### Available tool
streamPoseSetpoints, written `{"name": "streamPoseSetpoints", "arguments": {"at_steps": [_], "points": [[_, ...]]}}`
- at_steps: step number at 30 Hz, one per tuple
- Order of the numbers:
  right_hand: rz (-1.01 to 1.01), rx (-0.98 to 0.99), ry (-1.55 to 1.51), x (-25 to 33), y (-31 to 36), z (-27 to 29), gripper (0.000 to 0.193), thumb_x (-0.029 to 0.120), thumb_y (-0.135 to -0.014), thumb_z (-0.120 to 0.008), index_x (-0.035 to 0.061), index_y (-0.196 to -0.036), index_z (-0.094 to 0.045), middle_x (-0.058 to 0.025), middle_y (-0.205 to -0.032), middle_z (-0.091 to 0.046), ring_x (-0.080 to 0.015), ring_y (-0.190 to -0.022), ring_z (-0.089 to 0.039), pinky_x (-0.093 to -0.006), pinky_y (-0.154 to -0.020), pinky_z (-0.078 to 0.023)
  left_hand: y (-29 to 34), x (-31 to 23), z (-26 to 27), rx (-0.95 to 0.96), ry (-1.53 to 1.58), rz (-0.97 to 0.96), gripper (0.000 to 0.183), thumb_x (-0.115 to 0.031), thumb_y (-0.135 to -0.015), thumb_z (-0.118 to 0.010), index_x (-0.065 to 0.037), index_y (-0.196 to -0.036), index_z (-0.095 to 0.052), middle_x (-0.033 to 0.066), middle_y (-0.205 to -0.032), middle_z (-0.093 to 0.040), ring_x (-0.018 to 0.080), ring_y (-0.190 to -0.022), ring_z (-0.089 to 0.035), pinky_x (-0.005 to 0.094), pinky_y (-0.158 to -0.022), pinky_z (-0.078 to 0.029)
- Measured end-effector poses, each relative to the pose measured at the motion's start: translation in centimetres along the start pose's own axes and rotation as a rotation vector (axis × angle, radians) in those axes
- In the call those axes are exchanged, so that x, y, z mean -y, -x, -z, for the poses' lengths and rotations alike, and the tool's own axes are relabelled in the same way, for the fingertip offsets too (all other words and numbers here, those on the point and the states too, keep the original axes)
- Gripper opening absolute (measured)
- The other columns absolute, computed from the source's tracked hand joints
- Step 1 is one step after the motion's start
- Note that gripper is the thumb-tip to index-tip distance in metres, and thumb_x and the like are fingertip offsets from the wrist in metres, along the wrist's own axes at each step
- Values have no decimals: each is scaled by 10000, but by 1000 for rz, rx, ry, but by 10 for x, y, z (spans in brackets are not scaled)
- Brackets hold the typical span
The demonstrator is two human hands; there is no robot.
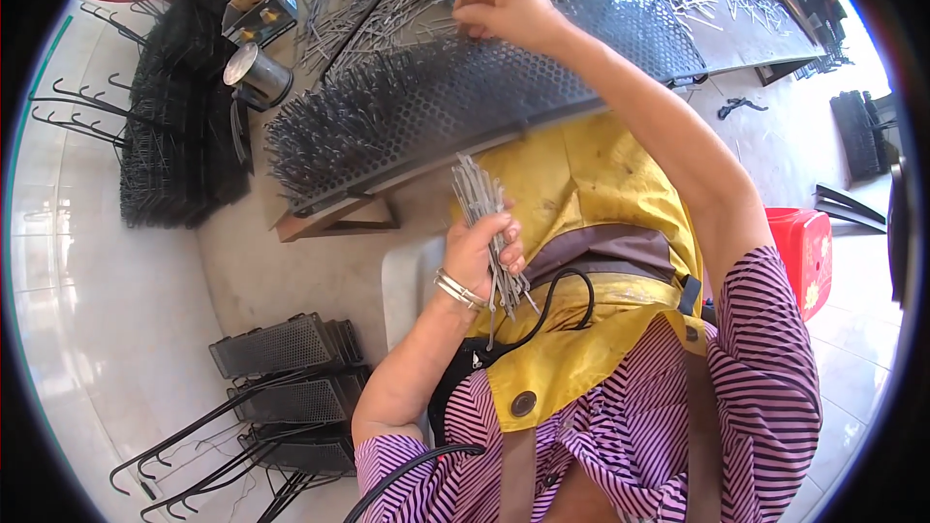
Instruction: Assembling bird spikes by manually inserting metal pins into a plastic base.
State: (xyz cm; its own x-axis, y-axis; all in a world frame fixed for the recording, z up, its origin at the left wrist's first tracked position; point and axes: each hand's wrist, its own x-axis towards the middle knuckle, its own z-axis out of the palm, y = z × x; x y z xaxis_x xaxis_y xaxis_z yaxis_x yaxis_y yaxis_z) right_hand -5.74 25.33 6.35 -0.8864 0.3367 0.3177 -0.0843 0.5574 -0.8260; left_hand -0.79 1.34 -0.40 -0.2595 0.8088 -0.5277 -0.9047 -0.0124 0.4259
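Note:
My left hand (477, 250) is closed around a bundle of thin grey metal rods (475, 189), held upright in front of the yellow apron (601, 174). Over the far side of a dark perforated metal rack (552, 87), my right hand (506, 12) is pinched, fingertips just above its holes. Whatever sits between those fingertips is too small or hidden to make out. Dark rods (329, 131) stand packed together in the left part of the rack, while bare holes show on its right.
Loose metal rods (387, 10) lie heaped behind the rack. A metal can (258, 76) and an open box (262, 12) stand at its left. Stacked black racks (165, 136) are far left, more hooked racks (291, 353) lower left. A red stool (802, 252) is at right.

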Motion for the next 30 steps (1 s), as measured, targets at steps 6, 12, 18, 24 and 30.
{"name": "streamPoseSetpoints", "arguments": {"at_steps": [6,12,18,24,30], "points": [[109,-34,60,-3,5,-5,105,99,-746,-550,1,-776,-572,-59,-597,-565,-108,-539,-551,-232,-523,-442,0,-1,1,-12,-4,8,172,-61,-791,-442,-29,-959,-463,45,-630,-446,111,-423,-381,265,-393,-341],[160,-246,114,-6,4,-2,107,102,-783,-522,12,-824,-564,-38,-633,-579,-77,-541,-546,-201,-526,-456,0,-1,0,-1,-1,16,174,-69,-791,-440,-40,-961,-467,42,-625,-443,113,-425,-377,270,-396,-338],[-122,-150,-302,32,5,38,84,36,-783,-511,-32,-752,-548,-53,-611,-564,-76,-488,-514,-208,-414,-415,1,-5,-3,-40,-13,-140,193,-72,-762,-505,-49,-948,-463,67,-696,-506,124,-416,-407,268,-380,-354],[-299,-94,-396,14,55,6,123,77,-783,-539,-42,-810,-554,-90,-635,-583,-120,-512,-568,-226,-471,-491,-14,-9,2,-84,27,-244,165,-98,-780,-549,-86,-926,-472,84,-1042,-520,111,-422,-409,252,-377,-339],[-216,-301,-411,-1,50,3,129,74,-776,-547,-38,-841,-550,-80,-639,-588,-114,-522,-566,-213,-472,-475,-11,-7,-2,-106,-20,-288,159,-81,-779,-540,-91,-923,-473,86,-1044,-523,104,-425,-407,240,-376,-334]]}}
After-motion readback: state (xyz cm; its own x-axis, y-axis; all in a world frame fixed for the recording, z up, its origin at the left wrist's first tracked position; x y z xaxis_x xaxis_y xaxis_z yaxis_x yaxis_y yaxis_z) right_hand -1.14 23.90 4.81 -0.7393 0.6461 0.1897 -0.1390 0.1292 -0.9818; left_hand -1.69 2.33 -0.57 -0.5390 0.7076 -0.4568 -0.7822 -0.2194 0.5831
